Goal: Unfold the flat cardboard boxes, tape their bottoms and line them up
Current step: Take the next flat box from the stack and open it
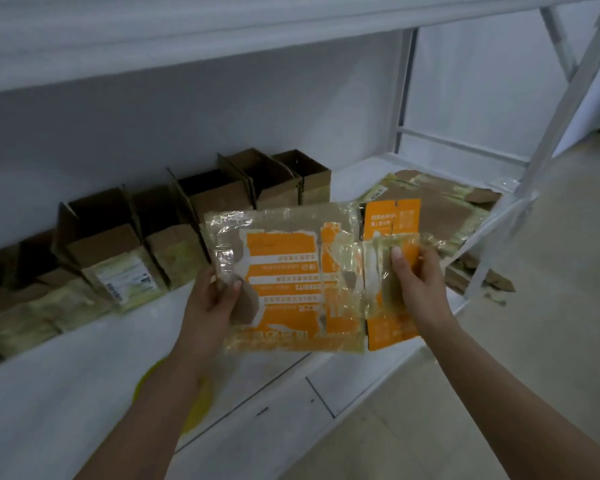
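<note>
Shelf (84, 375): both hands grip flat box (291, 271)

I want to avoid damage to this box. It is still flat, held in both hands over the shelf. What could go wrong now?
1. The flat orange box carries torn print and old wrinkled tape, so a weak panel may rip as it opens.
2. The left hand and right hand hold only its edges; the grip could slip on the glossy tape.
3. The row of opened boxes stands close behind, so a swinging flap might knock one.
</note>
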The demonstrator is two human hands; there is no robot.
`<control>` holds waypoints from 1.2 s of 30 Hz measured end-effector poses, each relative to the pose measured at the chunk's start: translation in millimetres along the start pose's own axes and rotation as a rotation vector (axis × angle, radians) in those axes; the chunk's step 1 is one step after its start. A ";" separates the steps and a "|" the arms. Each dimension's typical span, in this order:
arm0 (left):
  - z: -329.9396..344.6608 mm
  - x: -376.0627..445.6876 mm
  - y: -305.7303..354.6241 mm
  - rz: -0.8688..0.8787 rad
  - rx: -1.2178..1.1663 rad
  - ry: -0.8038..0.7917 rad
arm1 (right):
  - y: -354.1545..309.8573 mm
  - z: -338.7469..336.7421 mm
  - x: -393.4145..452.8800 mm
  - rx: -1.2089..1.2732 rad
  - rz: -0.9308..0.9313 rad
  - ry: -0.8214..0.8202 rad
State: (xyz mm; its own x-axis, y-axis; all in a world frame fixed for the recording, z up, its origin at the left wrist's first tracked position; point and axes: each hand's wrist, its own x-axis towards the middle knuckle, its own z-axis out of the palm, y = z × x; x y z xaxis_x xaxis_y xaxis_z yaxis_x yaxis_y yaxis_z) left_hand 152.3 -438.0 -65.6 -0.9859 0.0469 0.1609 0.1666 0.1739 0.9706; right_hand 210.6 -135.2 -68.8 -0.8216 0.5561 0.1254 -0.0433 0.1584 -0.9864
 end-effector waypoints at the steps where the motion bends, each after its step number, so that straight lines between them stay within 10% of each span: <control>1: -7.6 -11.0 2.5 -0.009 -0.052 -0.008 | -2.6 1.9 -11.6 0.017 0.001 -0.017; 21: -147.8 -129.0 50.8 -0.008 -0.180 0.139 | -67.9 47.5 -174.4 0.109 -0.013 -0.312; 36: -369.1 -92.7 26.9 -0.055 -0.406 0.281 | -106.3 283.3 -236.1 0.355 0.131 -0.454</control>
State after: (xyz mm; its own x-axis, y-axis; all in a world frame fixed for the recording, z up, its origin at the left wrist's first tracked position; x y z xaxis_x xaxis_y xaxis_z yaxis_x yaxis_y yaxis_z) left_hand 241.7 -800.7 11.7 -0.9689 -0.2286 0.0951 0.1488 -0.2309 0.9615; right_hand 248.1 -514.5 -23.6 -0.9907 0.1350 0.0196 -0.0486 -0.2147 -0.9755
